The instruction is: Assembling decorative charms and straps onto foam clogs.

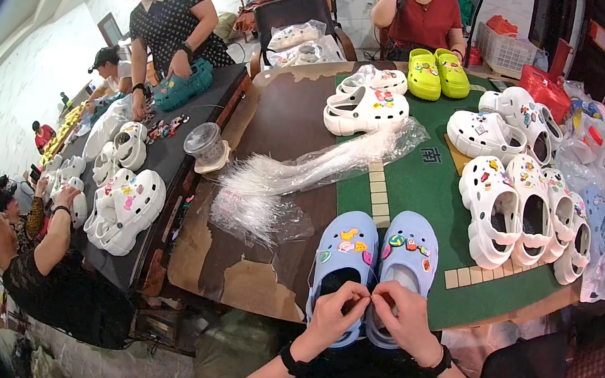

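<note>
A pair of light-blue clogs with colourful charms stands at the table's near edge, a left clog [348, 235] and a right clog [412, 242]. Over their heel openings, my left hand [338, 310] and my right hand [404, 321] are closed in pinches, fingertips nearly meeting. Between them a thin clear strand shows faintly; its ends are hidden by my fingers. Beyond my left hand lies a bundle of thin clear plastic strands [264, 191], partly in a clear bag. A round clear tub [205, 142] stands left of the bundle.
White charm-covered clogs [490, 206] crowd the table's right side, beside plastic bags [601, 244]. Lime-green clogs [425, 75] and more white clogs [366, 112] stand at the far side. People work at a dark side table [197, 121] on the left; another person [425, 14] sits opposite.
</note>
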A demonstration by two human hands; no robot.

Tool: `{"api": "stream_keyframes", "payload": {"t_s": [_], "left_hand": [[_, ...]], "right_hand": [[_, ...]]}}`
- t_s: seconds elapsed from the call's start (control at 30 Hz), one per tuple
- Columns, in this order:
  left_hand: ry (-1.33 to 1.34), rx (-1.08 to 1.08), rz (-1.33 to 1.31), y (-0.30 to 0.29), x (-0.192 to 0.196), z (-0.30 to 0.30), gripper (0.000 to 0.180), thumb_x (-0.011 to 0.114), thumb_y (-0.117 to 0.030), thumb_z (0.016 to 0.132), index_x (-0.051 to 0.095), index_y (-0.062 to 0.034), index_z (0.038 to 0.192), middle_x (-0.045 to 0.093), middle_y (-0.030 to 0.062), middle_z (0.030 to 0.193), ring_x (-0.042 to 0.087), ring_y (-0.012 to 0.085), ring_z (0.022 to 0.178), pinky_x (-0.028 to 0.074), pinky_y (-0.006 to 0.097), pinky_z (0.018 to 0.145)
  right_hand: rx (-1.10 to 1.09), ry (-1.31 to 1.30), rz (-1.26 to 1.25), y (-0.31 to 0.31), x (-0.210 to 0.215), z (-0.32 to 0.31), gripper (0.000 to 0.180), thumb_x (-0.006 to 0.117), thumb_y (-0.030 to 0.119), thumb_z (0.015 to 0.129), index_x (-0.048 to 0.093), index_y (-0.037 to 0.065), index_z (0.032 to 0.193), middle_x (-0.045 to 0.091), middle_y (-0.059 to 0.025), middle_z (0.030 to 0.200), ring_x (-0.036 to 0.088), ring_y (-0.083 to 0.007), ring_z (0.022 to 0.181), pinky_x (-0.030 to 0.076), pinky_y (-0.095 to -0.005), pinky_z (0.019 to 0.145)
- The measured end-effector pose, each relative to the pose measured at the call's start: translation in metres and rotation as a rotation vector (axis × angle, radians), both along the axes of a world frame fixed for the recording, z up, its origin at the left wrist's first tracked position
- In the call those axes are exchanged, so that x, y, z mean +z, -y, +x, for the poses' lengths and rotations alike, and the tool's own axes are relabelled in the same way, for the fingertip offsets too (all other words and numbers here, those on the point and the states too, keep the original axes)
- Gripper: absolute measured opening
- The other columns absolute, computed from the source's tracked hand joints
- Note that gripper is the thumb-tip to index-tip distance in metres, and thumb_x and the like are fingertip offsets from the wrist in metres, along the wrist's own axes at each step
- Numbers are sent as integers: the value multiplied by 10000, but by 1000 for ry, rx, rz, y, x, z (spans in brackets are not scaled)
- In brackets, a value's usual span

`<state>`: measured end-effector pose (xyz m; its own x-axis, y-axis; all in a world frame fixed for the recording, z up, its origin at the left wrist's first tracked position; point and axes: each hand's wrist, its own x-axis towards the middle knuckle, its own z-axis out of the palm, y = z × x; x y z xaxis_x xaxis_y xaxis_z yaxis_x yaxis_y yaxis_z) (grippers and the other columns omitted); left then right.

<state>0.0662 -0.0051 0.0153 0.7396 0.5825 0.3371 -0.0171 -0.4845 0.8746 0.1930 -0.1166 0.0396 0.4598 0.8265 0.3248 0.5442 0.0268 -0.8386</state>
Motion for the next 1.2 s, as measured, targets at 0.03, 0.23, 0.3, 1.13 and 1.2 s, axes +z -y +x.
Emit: {"api": "stream_keyframes", "payload": {"t_s": [0.03,0.23,0.3,1.13,1.2], "left_hand": [[-4,-1,7,0,0,0,136,657,-6,879,582,-4,992,609,88,724,604,131,624,472,256,580],[16,10,-8,2,-1,0,132,653,-3,884,581,0,995,611,89,733,600,123,629,472,252,580],[5,16,-21,2,-1,-1,133,653,-2,884,582,0,996,611,88,733,598,122,626,472,252,580],[118,-37,-240,-3,10,-19,274,598,-19,918,583,-5,1191,692,73,905,667,111,842,514,265,791],[130,55,-158,-2,13,-20,301,613,-11,903,591,-10,1203,706,90,975,668,115,908,512,274,829]], "right_hand": [[9,5,-26,0,0,0,116,636,106,897,620,18,970,650,-138,788,653,-271,677,507,-339,616],[-19,-2,17,-1,-2,-3,112,633,103,899,625,21,976,655,-143,803,655,-280,692,506,-343,621],[-17,3,10,-1,0,-3,113,634,104,899,626,21,975,656,-144,805,655,-280,692,506,-342,621],[-219,-598,430,98,12,168,190,479,206,1034,540,51,1127,521,21,794,510,-57,649,405,-161,529],[-456,-523,517,99,17,180,267,472,205,1036,505,24,1231,565,-38,956,569,-114,808,458,-203,693]]}}
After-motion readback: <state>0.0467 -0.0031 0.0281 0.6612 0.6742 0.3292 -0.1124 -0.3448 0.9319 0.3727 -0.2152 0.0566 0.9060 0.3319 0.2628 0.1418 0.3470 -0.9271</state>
